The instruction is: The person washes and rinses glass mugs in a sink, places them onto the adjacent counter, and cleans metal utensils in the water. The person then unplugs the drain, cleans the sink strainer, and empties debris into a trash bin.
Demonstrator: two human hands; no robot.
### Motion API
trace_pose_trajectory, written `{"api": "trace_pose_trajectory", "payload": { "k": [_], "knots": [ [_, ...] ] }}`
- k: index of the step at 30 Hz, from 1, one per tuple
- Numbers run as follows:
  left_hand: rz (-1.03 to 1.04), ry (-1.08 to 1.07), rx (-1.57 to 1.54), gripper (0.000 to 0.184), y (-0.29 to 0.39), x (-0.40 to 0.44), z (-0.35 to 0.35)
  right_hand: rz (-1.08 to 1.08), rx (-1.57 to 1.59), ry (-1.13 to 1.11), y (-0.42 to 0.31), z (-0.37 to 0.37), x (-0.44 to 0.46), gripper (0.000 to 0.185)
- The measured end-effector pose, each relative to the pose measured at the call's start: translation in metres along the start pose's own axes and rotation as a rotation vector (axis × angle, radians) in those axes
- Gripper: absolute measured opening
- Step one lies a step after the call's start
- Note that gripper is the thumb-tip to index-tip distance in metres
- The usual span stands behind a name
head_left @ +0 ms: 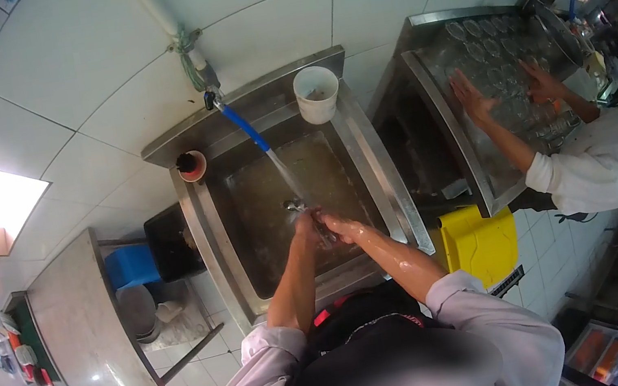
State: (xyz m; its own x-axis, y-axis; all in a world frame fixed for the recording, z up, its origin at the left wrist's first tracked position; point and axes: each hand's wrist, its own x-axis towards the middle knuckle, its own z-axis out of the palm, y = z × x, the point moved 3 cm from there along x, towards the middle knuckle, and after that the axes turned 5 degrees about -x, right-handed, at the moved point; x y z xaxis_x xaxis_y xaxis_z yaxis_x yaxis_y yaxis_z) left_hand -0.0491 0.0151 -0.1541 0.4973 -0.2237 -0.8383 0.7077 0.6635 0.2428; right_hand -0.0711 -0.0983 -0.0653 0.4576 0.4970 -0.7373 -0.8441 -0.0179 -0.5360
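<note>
Both my hands are low over the metal sink [211, 235], under water running from a blue hose [244, 128]. My left hand [307, 227] and my right hand [338, 226] meet close together, fingers curled inward. Something small and shiny shows between them, too unclear to name. Just beyond the fingertips is a small round metallic piece [294, 205]; whether it touches my hands I cannot tell. Wet skin shows on my right forearm. Murky water covers the sink's bottom.
A white bucket [318, 96] stands at the sink's back right corner, and a cup with a dark top [191, 166] at the back left. To the right, a co-worker [600, 158] reaches over rows of glasses [494, 49]. A yellow bin [481, 249] stands below.
</note>
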Motion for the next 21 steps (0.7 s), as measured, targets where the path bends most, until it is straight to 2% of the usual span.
{"api": "trace_pose_trajectory", "payload": {
  "k": [1,3,5,7,9,10,11,13,15,16,17,19,21],
  "knots": [
    [-0.01,-0.1,-0.102,0.034,-0.003,0.0,-0.001,-0.031,-0.116,0.085,-0.003,0.0,-0.004,0.054],
    [-0.014,-0.178,-0.021,0.032,-0.005,-0.013,0.005,-0.095,-0.351,0.258,-0.01,0.0,-0.009,0.045],
    [-0.01,-0.231,0.16,0.031,0.001,-0.037,0.018,-0.363,-0.441,0.176,0.004,-0.015,0.021,0.045],
    [-0.004,-0.256,0.442,0.028,0.003,-0.041,0.021,-0.391,-0.52,0.138,0.007,-0.024,0.023,0.042],
    [-0.118,-0.228,0.568,0.03,-0.004,-0.025,0.008,-0.185,-0.585,0.148,0.009,-0.036,0.023,0.038],
    [-0.179,-0.217,0.639,0.031,-0.003,-0.029,0.014,-0.154,-0.607,0.164,0.001,-0.033,0.008,0.034],
    [-0.11,-0.134,0.903,0.032,0.009,-0.037,0.013,-0.121,-0.622,0.19,-0.001,-0.031,-0.013,0.031],
    [0.408,-0.046,1.39,0.031,0.055,-0.081,0.033,-0.118,-0.686,0.273,0.001,-0.039,-0.048,0.029],
    [0.886,-0.033,1.663,0.03,0.126,-0.12,0.056,-0.147,-0.805,0.363,0.015,-0.055,-0.076,0.027],
    [1.174,0.09,1.693,0.029,0.164,-0.145,0.08,-0.04,-0.838,0.345,-0.011,-0.042,-0.141,0.03],
    [1.453,0.27,1.698,0.029,0.201,-0.172,0.103,-0.183,-0.835,0.437,-0.003,-0.055,-0.149,0.031],
    [1.506,0.244,1.187,0.033,0.294,-0.185,0.12,-0.474,-0.845,0.612,0.016,-0.087,-0.172,0.035],
    [1.516,0.283,1.111,0.034,0.3,-0.265,0.196,-0.497,-0.673,0.803,0.013,-0.106,-0.214,0.04]
  ]
}}
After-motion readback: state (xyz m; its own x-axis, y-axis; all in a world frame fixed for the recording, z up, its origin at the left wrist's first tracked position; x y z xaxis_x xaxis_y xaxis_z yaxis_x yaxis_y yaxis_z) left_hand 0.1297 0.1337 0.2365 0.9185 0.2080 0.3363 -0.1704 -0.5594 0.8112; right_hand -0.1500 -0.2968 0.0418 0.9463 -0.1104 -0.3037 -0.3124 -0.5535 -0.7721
